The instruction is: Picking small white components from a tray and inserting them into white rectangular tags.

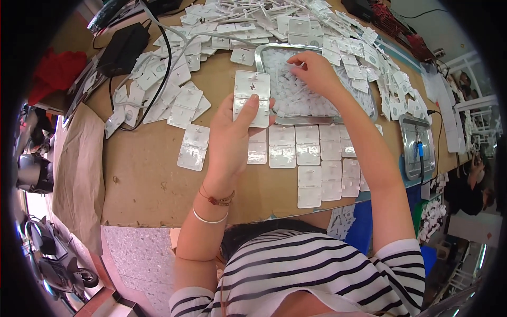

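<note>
My left hand is closed around a white plastic panel, thumb flat across its face. The panel has two square halves joined along a middle line, with a small dark lightning mark on the upper half. Over a metal tray my right hand is bent, thumb and fingertips drawn together. Whatever those fingertips pinch is too small to make out. Heaped in the tray are small translucent white plastic pieces. Similar panels lie in rows on the brown table, just nearer than the tray.
A large pile of white panels covers the table's far side, and more are scattered at the left and right. Grey and black cables loop beside a black box. On the right, a smaller metal tray holds a blue-handled tool.
</note>
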`<action>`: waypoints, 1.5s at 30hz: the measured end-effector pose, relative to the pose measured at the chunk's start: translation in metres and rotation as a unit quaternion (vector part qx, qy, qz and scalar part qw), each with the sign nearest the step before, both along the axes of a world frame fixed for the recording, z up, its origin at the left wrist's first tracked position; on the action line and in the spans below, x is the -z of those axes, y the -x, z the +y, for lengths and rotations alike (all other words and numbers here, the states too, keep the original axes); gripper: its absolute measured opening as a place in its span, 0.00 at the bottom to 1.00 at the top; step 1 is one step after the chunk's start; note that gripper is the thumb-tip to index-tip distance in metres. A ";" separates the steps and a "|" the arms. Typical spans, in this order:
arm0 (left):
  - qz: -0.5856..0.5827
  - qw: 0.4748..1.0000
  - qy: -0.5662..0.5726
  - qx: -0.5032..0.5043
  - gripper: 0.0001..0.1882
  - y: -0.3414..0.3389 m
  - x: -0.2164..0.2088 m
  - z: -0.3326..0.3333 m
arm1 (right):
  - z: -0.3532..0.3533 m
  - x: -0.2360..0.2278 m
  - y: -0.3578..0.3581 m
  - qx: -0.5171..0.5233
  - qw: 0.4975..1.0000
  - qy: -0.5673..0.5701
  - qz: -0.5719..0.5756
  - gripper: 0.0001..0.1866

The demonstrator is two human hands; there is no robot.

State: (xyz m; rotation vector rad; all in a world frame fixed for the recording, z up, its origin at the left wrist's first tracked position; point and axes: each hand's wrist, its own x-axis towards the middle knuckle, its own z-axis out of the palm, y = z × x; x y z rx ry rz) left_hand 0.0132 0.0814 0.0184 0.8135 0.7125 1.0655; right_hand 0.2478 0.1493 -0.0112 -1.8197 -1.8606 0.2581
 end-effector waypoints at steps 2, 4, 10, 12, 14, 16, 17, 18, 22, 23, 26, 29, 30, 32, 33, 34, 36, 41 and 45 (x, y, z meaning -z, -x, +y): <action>-0.006 1.000 0.005 0.013 0.16 0.002 0.003 0.001 | 0.005 -0.003 0.004 -0.013 0.998 0.054 0.035 0.10; -0.007 1.000 0.005 0.018 0.16 0.004 0.001 0.002 | 0.006 -0.002 0.003 -0.014 0.998 0.043 0.033 0.09; -0.012 1.000 -0.007 0.016 0.16 0.000 0.001 0.001 | -0.009 -0.012 0.000 0.001 0.974 0.042 0.223 0.10; -0.010 1.000 -0.012 0.016 0.16 -0.001 0.000 0.000 | -0.020 -0.024 0.001 -0.002 0.927 0.063 0.369 0.09; -0.002 1.000 -0.014 0.024 0.16 0.003 0.001 -0.001 | -0.037 -0.039 0.011 -0.019 0.846 0.101 0.523 0.09; -0.003 1.000 -0.017 0.026 0.16 -0.001 0.003 -0.002 | -0.051 -0.046 0.013 -0.031 0.833 0.098 0.543 0.10; -0.002 0.999 -0.019 0.025 0.16 -0.003 0.005 -0.002 | -0.057 -0.048 0.015 -0.046 0.819 0.096 0.563 0.10; -0.002 0.999 -0.020 0.027 0.16 -0.003 0.004 -0.003 | -0.065 -0.053 0.018 -0.045 0.820 0.095 0.563 0.10; 0.005 0.998 -0.025 0.053 0.16 -0.003 0.002 -0.008 | -0.096 -0.062 0.035 -0.054 0.853 0.045 0.517 0.12; 0.009 0.998 -0.030 0.057 0.16 -0.003 0.002 -0.009 | -0.103 -0.062 0.039 -0.045 0.881 0.026 0.471 0.12; 0.013 0.997 -0.039 0.070 0.16 -0.008 0.002 -0.011 | -0.119 -0.064 0.049 -0.033 0.897 0.001 0.441 0.10; 0.004 0.996 -0.049 0.074 0.17 -0.010 0.008 -0.014 | -0.123 -0.061 0.052 -0.027 0.937 -0.060 0.343 0.10; 0.004 0.996 -0.049 0.074 0.17 -0.012 0.009 -0.015 | -0.123 -0.059 0.052 -0.032 0.955 -0.091 0.280 0.09; 0.000 0.996 -0.049 0.078 0.17 -0.014 0.010 -0.017 | -0.127 -0.060 0.059 -0.018 0.922 -0.054 0.382 0.07; -0.001 0.996 -0.048 0.078 0.17 -0.013 0.010 -0.017 | -0.129 -0.060 0.062 -0.004 0.877 -0.016 0.479 0.06; 0.025 0.993 -0.056 0.098 0.17 -0.012 0.010 -0.016 | -0.130 -0.060 0.064 -0.004 0.878 -0.015 0.479 0.06; 0.052 0.990 -0.061 0.115 0.17 -0.012 0.012 -0.017 | -0.130 -0.058 0.067 0.031 0.896 -0.021 0.442 0.04; 0.077 0.984 -0.130 0.095 0.17 -0.015 0.018 -0.020 | -0.124 -0.045 0.068 0.022 0.964 -0.102 0.245 0.06; 0.079 0.985 -0.121 0.095 0.17 -0.015 0.015 -0.022 | -0.123 -0.042 0.071 0.060 0.929 -0.051 0.362 0.06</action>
